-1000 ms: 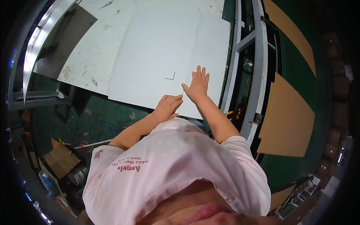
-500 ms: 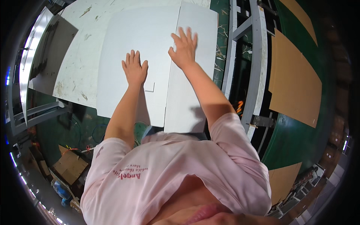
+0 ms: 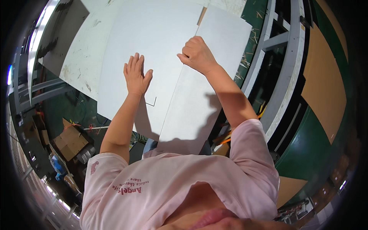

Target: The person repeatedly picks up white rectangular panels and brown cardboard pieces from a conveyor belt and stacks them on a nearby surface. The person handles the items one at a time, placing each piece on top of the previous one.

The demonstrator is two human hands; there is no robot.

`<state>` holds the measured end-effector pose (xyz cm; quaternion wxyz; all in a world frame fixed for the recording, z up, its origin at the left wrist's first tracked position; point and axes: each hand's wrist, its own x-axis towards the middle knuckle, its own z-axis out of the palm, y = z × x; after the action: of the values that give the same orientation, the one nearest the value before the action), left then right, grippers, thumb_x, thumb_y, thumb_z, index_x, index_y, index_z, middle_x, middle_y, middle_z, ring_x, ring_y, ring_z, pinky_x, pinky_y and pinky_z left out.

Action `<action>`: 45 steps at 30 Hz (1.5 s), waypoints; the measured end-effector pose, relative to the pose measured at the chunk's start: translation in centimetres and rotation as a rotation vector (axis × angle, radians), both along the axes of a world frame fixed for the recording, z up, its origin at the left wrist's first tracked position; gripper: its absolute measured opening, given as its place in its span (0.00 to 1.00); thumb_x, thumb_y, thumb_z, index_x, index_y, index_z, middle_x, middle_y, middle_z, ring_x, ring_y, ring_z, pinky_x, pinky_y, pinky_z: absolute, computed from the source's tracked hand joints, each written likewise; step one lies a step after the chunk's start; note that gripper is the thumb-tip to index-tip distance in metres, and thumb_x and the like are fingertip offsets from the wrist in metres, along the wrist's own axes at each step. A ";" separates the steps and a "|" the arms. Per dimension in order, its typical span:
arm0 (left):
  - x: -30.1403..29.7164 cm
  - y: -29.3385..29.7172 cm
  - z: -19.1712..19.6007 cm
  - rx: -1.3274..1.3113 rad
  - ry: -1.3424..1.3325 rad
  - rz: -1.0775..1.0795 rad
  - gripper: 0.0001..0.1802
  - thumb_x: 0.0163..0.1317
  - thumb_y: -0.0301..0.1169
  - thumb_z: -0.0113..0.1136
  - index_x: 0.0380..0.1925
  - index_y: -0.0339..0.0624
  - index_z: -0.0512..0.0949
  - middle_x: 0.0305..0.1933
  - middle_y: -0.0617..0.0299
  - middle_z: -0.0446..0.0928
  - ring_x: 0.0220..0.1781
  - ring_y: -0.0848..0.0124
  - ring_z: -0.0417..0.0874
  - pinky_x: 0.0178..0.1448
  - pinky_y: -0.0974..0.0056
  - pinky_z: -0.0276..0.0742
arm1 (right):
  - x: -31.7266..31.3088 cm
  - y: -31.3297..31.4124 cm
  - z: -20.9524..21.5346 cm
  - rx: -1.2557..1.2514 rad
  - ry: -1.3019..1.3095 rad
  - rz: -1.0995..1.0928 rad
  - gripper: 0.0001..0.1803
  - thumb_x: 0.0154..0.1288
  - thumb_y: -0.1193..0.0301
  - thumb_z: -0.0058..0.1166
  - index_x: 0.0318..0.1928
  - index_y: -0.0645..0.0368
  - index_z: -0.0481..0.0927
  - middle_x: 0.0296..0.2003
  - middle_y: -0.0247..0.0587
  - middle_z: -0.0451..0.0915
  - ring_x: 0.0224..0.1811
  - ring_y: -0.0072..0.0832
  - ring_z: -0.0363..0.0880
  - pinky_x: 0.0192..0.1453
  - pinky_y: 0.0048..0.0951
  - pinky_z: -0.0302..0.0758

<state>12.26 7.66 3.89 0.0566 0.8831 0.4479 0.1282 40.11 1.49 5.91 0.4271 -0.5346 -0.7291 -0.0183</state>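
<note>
White sheet (image 3: pixel 153 34) lies on the pale table (image 3: pixel 87 50), near edge at your waist. Your left hand (image 3: pixel 136 76) lies flat, thumb apart; your right hand (image 3: pixel 197 53) curls at the seam (image 3: pixel 173 92), grip indeterminable. Table extends leftward; grey rail (image 3: pixel 287 76) bounds the right, brown cardboard (image 3: pixel 324 84) beyond.

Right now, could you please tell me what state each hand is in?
Left hand: open, palm down over the white board.
Right hand: curled closed; whether it holds anything cannot be told.
</note>
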 end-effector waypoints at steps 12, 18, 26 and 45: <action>-0.2 0.4 -1.1 0.111 -0.100 0.006 0.34 0.60 0.52 0.55 0.63 0.48 0.68 0.71 0.57 0.63 0.74 0.58 0.58 0.74 0.45 0.45 | -14.4 -12.7 -0.1 -0.375 0.119 0.297 0.12 0.45 0.66 0.68 0.26 0.57 0.79 0.34 0.39 0.75 0.48 0.40 0.72 0.71 0.46 0.60; -0.2 -0.7 0.7 -0.083 -0.038 0.034 0.36 0.63 0.47 0.53 0.66 0.37 0.63 0.72 0.46 0.59 0.76 0.51 0.52 0.77 0.43 0.41 | -23.6 -21.3 1.3 -0.500 -0.018 0.157 0.10 0.46 0.70 0.62 0.32 0.54 0.77 0.38 0.37 0.73 0.56 0.38 0.68 0.74 0.45 0.54; -0.6 -1.3 1.7 -0.097 -0.041 0.033 0.36 0.63 0.46 0.53 0.67 0.37 0.61 0.73 0.48 0.57 0.76 0.52 0.51 0.77 0.42 0.39 | -25.0 -22.9 0.3 -0.579 0.031 0.001 0.09 0.38 0.77 0.60 0.24 0.53 0.76 0.33 0.34 0.74 0.55 0.33 0.70 0.74 0.42 0.53; -1.1 -6.0 1.9 -0.127 -0.063 -0.379 0.33 0.63 0.42 0.54 0.66 0.41 0.62 0.73 0.52 0.57 0.76 0.55 0.52 0.78 0.45 0.40 | -25.9 -22.5 0.4 -0.408 0.232 -0.134 0.25 0.34 0.74 0.72 0.37 0.61 0.75 0.42 0.46 0.72 0.58 0.50 0.68 0.71 0.52 0.62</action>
<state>11.12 1.61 5.81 0.1491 0.9418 0.2788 0.1143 14.17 -21.05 6.36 0.3890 -0.6553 -0.6268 0.1626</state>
